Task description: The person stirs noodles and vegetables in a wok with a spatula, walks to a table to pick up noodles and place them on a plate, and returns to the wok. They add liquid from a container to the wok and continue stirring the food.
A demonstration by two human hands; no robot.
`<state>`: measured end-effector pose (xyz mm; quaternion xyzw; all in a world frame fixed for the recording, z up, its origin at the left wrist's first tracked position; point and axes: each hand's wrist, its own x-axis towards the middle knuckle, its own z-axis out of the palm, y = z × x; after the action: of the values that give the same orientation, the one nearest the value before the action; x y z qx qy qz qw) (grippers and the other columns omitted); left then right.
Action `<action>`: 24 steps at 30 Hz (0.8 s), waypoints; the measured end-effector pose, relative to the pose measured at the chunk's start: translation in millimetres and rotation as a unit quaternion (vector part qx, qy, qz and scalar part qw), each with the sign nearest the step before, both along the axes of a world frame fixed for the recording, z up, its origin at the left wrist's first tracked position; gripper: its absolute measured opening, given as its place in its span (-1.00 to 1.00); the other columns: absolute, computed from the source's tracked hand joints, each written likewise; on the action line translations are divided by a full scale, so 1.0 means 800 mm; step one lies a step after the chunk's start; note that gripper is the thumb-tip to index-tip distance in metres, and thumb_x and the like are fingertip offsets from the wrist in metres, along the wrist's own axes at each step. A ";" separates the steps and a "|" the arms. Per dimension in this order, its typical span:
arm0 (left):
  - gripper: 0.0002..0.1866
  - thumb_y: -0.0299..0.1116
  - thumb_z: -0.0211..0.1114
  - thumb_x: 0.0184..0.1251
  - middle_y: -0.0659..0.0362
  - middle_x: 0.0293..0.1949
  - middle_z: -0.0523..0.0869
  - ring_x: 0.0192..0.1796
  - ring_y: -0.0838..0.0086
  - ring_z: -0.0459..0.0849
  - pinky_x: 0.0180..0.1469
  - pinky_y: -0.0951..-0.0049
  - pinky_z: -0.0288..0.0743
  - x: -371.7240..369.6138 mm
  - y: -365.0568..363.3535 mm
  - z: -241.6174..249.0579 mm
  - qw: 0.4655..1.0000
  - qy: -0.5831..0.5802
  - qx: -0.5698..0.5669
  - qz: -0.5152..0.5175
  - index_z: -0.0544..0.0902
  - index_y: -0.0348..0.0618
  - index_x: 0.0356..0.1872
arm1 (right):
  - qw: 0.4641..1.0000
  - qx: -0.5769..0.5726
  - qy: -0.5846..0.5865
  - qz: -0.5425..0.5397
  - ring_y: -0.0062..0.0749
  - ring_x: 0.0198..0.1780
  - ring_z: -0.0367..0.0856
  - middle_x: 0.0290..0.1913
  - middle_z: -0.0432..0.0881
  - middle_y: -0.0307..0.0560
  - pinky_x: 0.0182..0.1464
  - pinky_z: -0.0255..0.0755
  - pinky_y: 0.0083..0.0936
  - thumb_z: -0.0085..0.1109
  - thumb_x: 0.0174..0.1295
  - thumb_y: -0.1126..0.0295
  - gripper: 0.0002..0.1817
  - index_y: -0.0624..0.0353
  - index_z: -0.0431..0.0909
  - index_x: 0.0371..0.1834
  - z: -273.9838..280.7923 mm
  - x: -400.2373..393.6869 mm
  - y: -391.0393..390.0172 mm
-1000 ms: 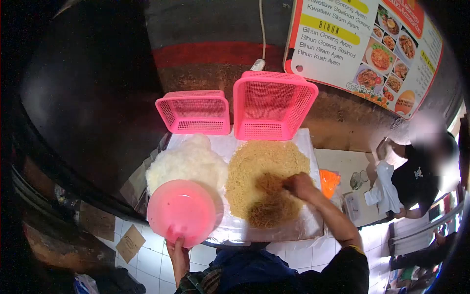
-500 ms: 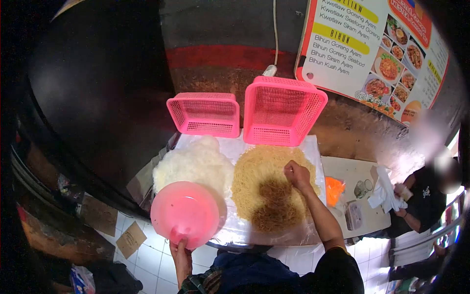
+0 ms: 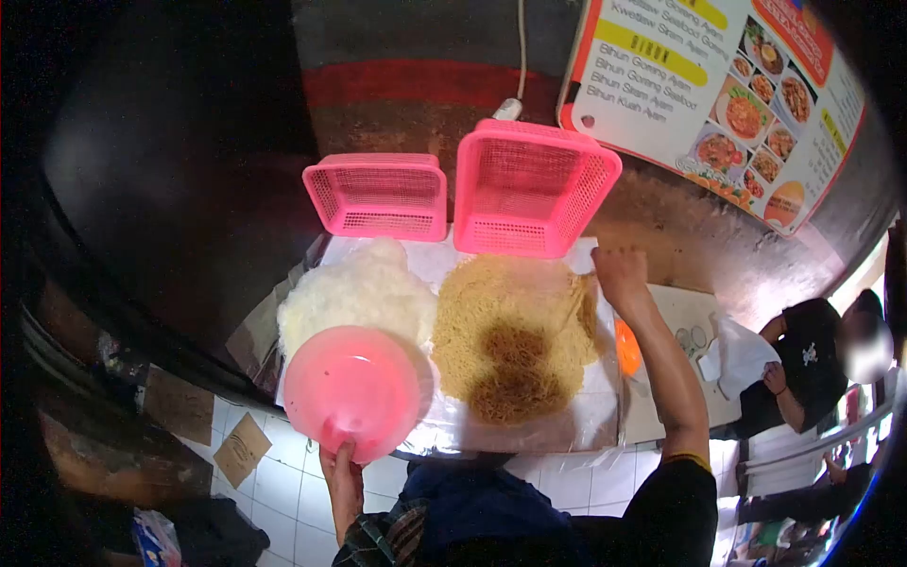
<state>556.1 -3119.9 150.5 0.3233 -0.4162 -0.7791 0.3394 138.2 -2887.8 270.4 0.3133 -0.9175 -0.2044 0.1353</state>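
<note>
A round pink plastic bowl [image 3: 354, 383] is in my left hand [image 3: 342, 487], gripped at its near rim with the thumb on the inner side. Under it, partly covered, lies a white fluffy heap of fine strands [image 3: 354, 293]. To the right spreads a heap of yellow noodles [image 3: 468, 312] with a dark brown patch [image 3: 517, 387] in its middle. My right hand [image 3: 621, 274] is closed, fingers curled, just beyond the noodles' upper right edge. Whatever it may hold is hidden. Both heaps rest on a table covered with a white sheet [image 3: 425, 430].
Two pink mesh baskets, a smaller one [image 3: 378, 198] and a larger one [image 3: 534, 189], stand tilted behind the heaps. An orange item [image 3: 626, 348] lies right, by a side table [image 3: 661, 402]. A person in black [image 3: 808, 354] handles a white bag [image 3: 742, 354]. A menu board [image 3: 709, 113] hangs above.
My right hand has swung from above the noodles outward to the upper right, still closed. The pink bowl stays in my left hand over the white heap. My view has shifted slightly.
</note>
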 end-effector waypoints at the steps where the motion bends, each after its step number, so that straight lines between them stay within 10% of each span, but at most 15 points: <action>1: -0.44 -0.43 0.17 0.30 0.04 0.15 0.50 0.09 0.32 0.59 0.02 0.31 0.61 0.005 0.003 0.001 1.000 -0.010 0.004 -0.003 0.25 -0.20 0.32 | 1.000 0.002 0.002 0.008 -0.26 -0.24 0.69 -0.36 0.69 -0.08 -0.25 0.44 -0.21 0.09 0.13 0.37 -0.82 -0.01 0.56 -0.18 0.009 0.010 -0.003; 11: -0.45 -0.44 0.16 0.29 0.05 0.10 0.54 0.08 0.32 0.61 0.00 0.26 0.62 0.025 0.000 -0.003 0.999 -0.001 -0.002 0.037 0.27 -0.15 0.31 | 0.973 -0.175 -0.142 0.058 -0.07 -0.37 0.66 -0.44 0.66 -0.01 -0.17 0.40 -0.09 0.01 0.16 0.30 -0.87 0.05 0.50 -0.32 -0.189 0.025 -0.136; 21: -0.49 -0.44 0.17 0.31 0.07 0.08 0.55 0.04 0.35 0.62 -0.04 0.35 0.61 0.025 -0.006 0.001 0.999 -0.010 0.000 0.048 0.29 -0.17 0.28 | 0.733 -0.641 -0.211 0.081 -0.16 -0.21 0.66 -0.28 0.68 -0.13 -0.14 0.45 -0.32 0.14 0.20 0.17 -0.78 0.01 0.51 -0.19 -0.145 -0.010 -0.053; 24: -0.48 -0.44 0.16 0.32 0.07 0.08 0.55 0.04 0.34 0.62 -0.02 0.33 0.60 0.018 -0.012 0.002 0.999 -0.010 -0.002 0.032 0.27 -0.18 0.30 | 0.779 -0.595 -0.178 0.081 -0.13 -0.20 0.67 -0.28 0.68 -0.10 -0.12 0.45 -0.30 0.17 0.16 0.24 -0.81 0.02 0.52 -0.20 -0.075 -0.006 -0.019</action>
<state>570.2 -3129.1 152.3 0.3433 -0.4110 -0.7638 0.3604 133.7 -2903.2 210.2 0.2741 -0.8356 0.4535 0.1447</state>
